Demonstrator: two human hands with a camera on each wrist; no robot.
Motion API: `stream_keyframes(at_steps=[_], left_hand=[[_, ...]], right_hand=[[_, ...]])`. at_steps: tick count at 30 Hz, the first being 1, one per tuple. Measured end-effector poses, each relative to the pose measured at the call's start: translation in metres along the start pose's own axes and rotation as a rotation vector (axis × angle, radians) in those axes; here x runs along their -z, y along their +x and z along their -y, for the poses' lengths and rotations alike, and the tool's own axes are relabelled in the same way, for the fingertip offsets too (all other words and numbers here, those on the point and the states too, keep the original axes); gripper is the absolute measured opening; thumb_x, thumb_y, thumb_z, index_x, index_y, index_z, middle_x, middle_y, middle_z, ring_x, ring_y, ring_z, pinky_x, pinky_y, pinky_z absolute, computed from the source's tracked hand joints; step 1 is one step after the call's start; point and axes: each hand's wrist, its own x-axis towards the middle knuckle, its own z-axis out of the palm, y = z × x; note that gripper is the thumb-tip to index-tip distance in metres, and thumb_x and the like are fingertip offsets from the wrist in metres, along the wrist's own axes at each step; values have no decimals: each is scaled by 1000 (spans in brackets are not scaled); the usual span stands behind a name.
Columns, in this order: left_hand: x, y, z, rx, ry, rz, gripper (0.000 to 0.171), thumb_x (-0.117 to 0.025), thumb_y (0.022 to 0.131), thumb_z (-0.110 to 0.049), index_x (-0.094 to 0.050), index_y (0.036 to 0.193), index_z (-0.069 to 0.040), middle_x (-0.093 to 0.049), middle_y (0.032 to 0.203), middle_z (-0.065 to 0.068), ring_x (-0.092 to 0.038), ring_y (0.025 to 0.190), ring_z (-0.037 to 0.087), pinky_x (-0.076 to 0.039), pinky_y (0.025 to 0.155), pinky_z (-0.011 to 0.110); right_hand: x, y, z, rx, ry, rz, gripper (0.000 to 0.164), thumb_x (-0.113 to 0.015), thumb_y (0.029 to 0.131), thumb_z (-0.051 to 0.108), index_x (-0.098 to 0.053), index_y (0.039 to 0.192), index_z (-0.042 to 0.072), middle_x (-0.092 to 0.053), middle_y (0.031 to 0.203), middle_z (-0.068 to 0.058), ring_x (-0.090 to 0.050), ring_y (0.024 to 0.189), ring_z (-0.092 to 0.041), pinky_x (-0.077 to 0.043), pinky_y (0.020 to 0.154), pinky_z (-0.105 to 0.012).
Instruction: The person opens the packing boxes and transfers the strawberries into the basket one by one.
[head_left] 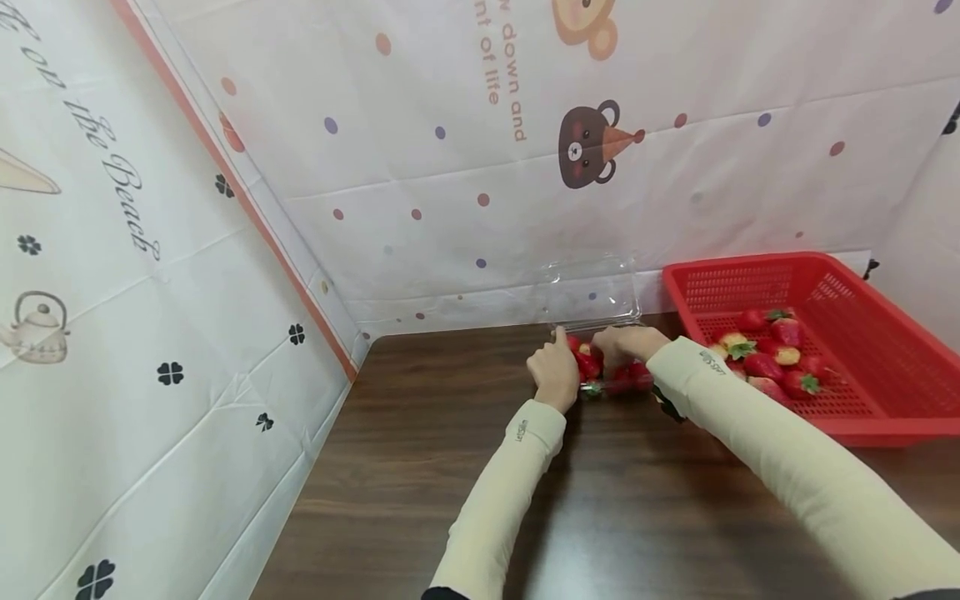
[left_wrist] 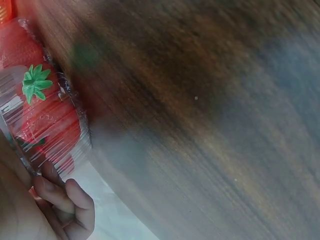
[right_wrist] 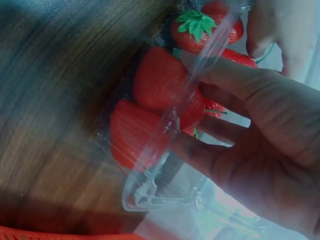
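A clear plastic clamshell box (right_wrist: pixel 145 200) stands on the table against the back, its lid (head_left: pixel 592 292) raised. Several red strawberries (right_wrist: pixel 155 80) lie in it, some with green leaves. My left hand (head_left: pixel 556 371) holds the box's left side; in the left wrist view its fingers (left_wrist: pixel 55 195) curl by the box's wall. From the right, my right hand (head_left: pixel 628 343) reaches over the rim into the box. Its thumb and fingers are around a strawberry (right_wrist: pixel 192 112) among the others; the box wall partly covers the fingertips.
A red plastic basket (head_left: pixel 892 392) stands to the right, with several strawberries (head_left: pixel 765 365) at its left side. The dark wooden table (head_left: pixel 390 467) extends to the left and front. Printed white sheets (head_left: pixel 420 167) hang behind and at the left.
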Motion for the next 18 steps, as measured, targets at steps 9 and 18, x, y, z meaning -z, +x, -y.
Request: stream_keyframes(at_steps=[9,18], left_hand=[[1,1,-3,1,4,4,31,-50,105,-26,-48,135,-30,-77,92,1,-74,76,20,-49,54,34],[1,3,-1,-1,10,1,30,-49,105,-25,-49,135,-30,-78,93,2,-75,77,19,-49,55,34]], right_hand=[[3,-3,-9,47,115,-97,35,-81,84,6,-67,114,-3,-69,100,-14,-63,83,-21,-60,75,-35],[31,-18,-9,114,50,-164,30,-76,86,3,-68,113,-4,-69,99,-17,-61,80,-22,-58,75,-38]])
